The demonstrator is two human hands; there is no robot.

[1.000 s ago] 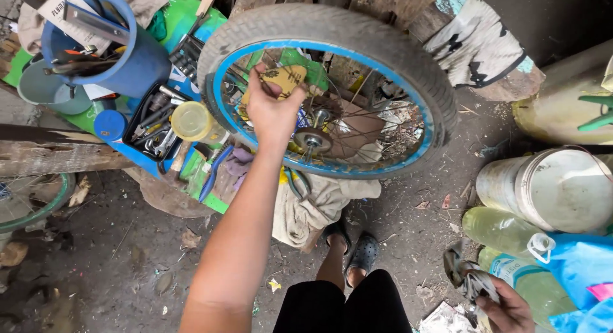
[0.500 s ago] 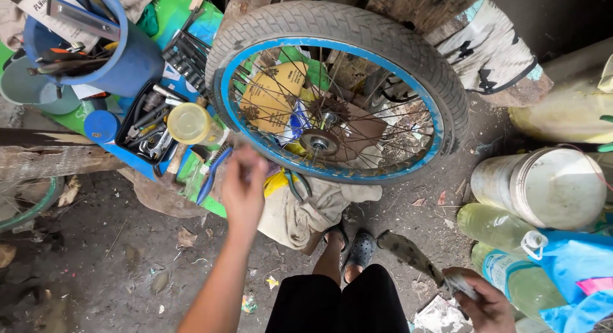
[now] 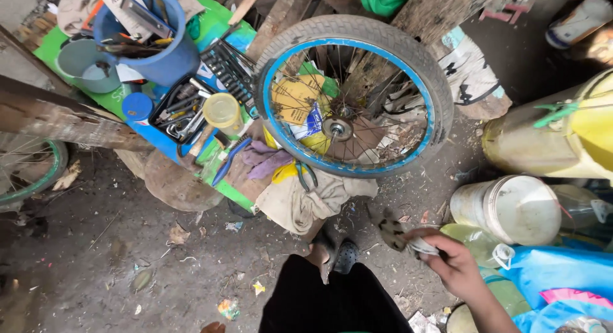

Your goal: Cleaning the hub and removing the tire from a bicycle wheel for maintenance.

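A dirt floor [image 3: 128,243] cluttered with repair gear fills the view, with a green surface [image 3: 48,49] running along the upper left. On it a blue bucket [image 3: 163,55] is crammed with long tools and papers, beside a grey cup [image 3: 83,65], then a tray of wrenches [image 3: 175,109] and a yellow lidded jar [image 3: 222,111]. The blue-rimmed bicycle wheel [image 3: 354,93] leans upright against planks, untouched now that the left hand, which reached into its spokes a second ago, has dropped out of view. At lower right the right hand [image 3: 456,266] pinches a dirty rag [image 3: 402,237], lifted nearer the wheel, beside a white bucket [image 3: 511,208].
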